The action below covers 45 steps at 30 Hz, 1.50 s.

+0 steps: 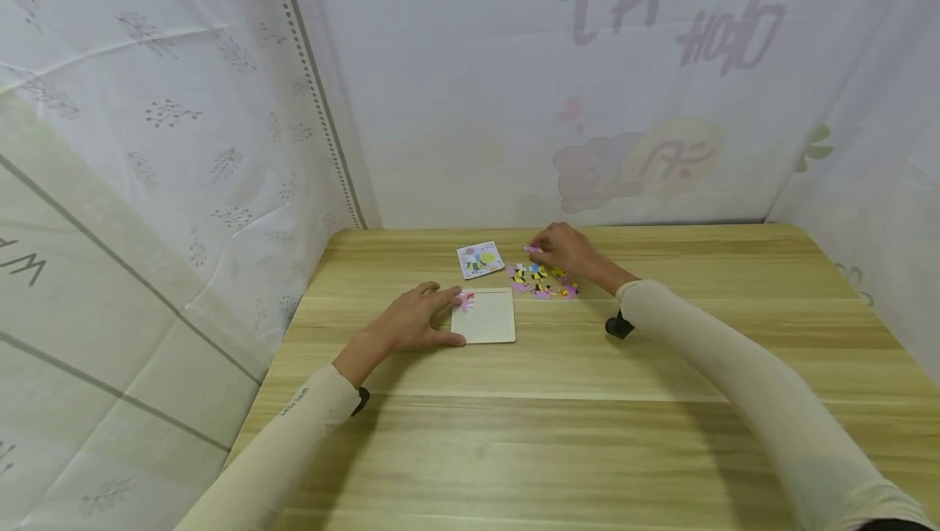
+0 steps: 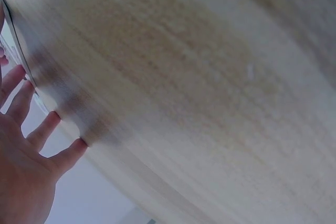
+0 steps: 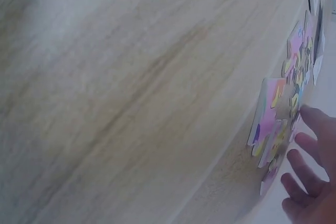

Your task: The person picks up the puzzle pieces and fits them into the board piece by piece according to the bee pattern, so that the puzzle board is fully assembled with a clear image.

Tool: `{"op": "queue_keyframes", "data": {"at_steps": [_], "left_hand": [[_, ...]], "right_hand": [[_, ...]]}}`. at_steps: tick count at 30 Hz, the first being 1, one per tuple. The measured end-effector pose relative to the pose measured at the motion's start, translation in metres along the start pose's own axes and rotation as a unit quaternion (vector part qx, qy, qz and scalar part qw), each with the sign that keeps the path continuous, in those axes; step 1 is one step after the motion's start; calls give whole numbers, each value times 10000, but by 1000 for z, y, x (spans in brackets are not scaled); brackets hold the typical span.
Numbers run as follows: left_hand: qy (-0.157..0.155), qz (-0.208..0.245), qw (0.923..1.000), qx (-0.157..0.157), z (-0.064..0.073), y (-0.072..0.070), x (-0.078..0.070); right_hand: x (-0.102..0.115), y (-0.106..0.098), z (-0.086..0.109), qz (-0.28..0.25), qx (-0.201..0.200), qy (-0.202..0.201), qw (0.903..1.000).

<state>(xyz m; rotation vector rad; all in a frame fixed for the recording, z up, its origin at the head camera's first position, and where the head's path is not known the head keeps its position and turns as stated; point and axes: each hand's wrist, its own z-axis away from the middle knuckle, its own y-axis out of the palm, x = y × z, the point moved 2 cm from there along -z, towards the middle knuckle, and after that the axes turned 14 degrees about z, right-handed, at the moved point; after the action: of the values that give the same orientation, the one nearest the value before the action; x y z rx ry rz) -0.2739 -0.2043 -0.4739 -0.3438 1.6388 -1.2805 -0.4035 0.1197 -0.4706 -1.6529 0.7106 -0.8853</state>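
Note:
A square puzzle tray (image 1: 486, 320) lies on the table, with pink puzzle pieces (image 1: 466, 301) in its upper left corner. My left hand (image 1: 413, 319) rests at the tray's left side, thumb by the lower corner and forefinger over the upper one. Its fingers show spread and fairly straight in the left wrist view. Beyond the tray to the right, my right hand (image 1: 565, 249) pinches a pink puzzle piece (image 1: 532, 249) at its fingertips. Just below that hand is a loose pile of puzzle pieces (image 1: 542, 290) in pink, yellow and black, partly covered by it.
A square picture card (image 1: 481, 260) with a bee on it lies behind the tray, left of the pile. The wooden table (image 1: 470, 449) ends at a printed cloth wall (image 1: 470, 107) at the back, with more cloth on both sides.

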Motion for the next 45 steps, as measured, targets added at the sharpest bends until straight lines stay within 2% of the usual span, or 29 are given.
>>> {"op": "queue_keyframes", "data": {"at_steps": [14, 22, 35, 45], "left_hand": [[-87, 20, 10000, 43, -1, 0, -2], [-168, -10, 9998, 95, -1, 1, -1], [-134, 17, 9999, 81, 1, 1, -4], [-146, -16, 9999, 63, 1, -2, -6]], "right_hand": [[3, -1, -7, 2, 437, 210, 9988], [6, -1, -8, -222, 367, 105, 9990], [6, 4, -8, -158, 142, -301, 9993], [9, -4, 0, -216, 41, -529, 9984]]}}
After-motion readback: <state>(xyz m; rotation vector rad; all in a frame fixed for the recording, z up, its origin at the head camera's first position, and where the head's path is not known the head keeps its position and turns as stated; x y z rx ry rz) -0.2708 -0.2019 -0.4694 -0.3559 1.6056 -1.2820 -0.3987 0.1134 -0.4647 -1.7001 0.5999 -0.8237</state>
